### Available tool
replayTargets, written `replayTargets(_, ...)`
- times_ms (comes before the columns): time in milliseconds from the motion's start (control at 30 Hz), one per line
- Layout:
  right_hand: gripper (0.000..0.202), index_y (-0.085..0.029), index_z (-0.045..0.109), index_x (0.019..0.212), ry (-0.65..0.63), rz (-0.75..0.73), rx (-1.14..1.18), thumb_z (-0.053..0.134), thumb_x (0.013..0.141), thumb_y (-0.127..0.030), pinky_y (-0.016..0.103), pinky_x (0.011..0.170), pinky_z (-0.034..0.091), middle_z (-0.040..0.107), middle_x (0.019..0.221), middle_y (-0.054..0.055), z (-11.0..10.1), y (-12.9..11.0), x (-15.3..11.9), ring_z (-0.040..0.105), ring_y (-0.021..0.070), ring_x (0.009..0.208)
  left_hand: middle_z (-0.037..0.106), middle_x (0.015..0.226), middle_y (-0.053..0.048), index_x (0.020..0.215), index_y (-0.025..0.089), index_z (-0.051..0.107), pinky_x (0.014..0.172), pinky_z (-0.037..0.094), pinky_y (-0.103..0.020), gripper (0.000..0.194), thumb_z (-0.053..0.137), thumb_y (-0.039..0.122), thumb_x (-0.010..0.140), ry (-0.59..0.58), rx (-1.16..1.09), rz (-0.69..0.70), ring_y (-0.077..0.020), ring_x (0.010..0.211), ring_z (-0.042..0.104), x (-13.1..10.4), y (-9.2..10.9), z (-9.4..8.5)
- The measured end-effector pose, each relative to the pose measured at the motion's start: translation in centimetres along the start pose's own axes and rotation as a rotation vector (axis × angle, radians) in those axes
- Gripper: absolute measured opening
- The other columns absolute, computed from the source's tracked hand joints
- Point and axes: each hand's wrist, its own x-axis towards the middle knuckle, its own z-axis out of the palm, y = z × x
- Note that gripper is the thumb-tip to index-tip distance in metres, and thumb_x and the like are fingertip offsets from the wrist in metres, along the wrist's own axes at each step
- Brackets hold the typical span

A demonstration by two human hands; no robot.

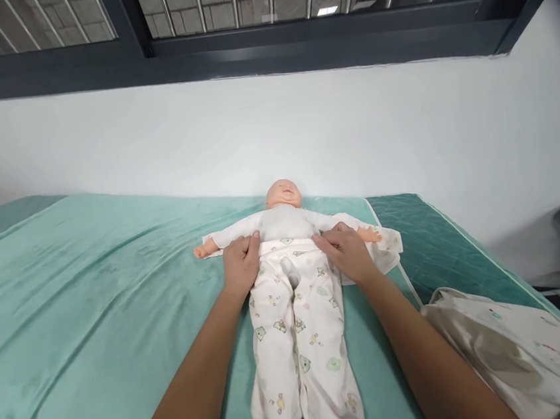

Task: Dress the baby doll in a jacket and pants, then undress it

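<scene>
Adjusting the trousers on a doll, head view. The doll (285, 221) lies on its back upon the green sheet (117, 280), head toward the wall (232, 134), arms spread wide, feet toward me. It wears a white top, and the patterned trousers (317, 325) cover its legs, the waistband lying across the lower edge of the top and the feet just showing below the hems. My left hand (240, 265) grasps one side of the waistband, thumb uppermost; my right hand (347, 252) grasps the other side in like fashion, so that the band runs nearly straight between them. My fingertips are mostly hidden, and I cannot tell whether they lie inside the band or behind it. A patterned cloth (390, 246) spreads beneath and beyond the doll's arm near my right hand; a pale bundle (504, 346) lies beside my right forearm. I judge the step in hand to be the seating of the waistband at the waist. The next move, in my judgement, calls for an even pull on both sides, keeping the band level and the top flat beneath it, before either grip is released.
</scene>
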Motion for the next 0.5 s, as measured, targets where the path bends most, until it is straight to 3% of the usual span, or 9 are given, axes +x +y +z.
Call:
replayTargets(267, 0.056, -0.024, 0.048, 0.054, -0.096, 0.140, -0.010, 0.039, 0.097, -0.060, 0.033, 0.067, 0.038, 0.059, 0.061, 0.003, 0.1, 1.1, -1.0, 0.055, 0.0217, 0.075, 0.035, 0.051, 0.003, 0.056, 0.020, 0.030, 0.056, 0.027, -0.028, 0.054, 0.042, 0.057, 0.093, -0.135, -0.028, -0.172, -0.0125, 0.056, 0.036, -1.7, -0.4, -1.3)
replayTargets(400, 0.049, -0.024, 0.053, 0.066, -0.094, 0.070, 0.004, 0.040, 0.098, -0.058, 0.034, 0.075, 0.040, 0.062, 0.072, 0.002, -0.3, 0.9, -2.2, 0.054, 0.0219, 0.081, 0.041, 0.058, 0.003, 0.059, 0.020, 0.035, 0.057, 0.030, -0.027, 0.049, 0.046, 0.054, 0.093, -0.158, -0.070, -0.175, -0.0131, 0.060, 0.038, -2.3, -0.4, -1.9)
replayTargets(500, 0.046, -0.024, 0.053, 0.069, -0.143, 0.100, 0.026, 0.041, 0.097, -0.058, 0.033, 0.073, 0.038, 0.060, 0.072, 0.000, -0.9, 0.4, -2.9, 0.053, 0.0208, 0.080, 0.048, 0.064, 0.003, 0.064, 0.020, 0.045, 0.060, 0.033, -0.026, 0.043, 0.049, 0.051, 0.092, -0.176, -0.072, -0.150, -0.0136, 0.064, 0.042, -2.6, -0.5, -2.2)
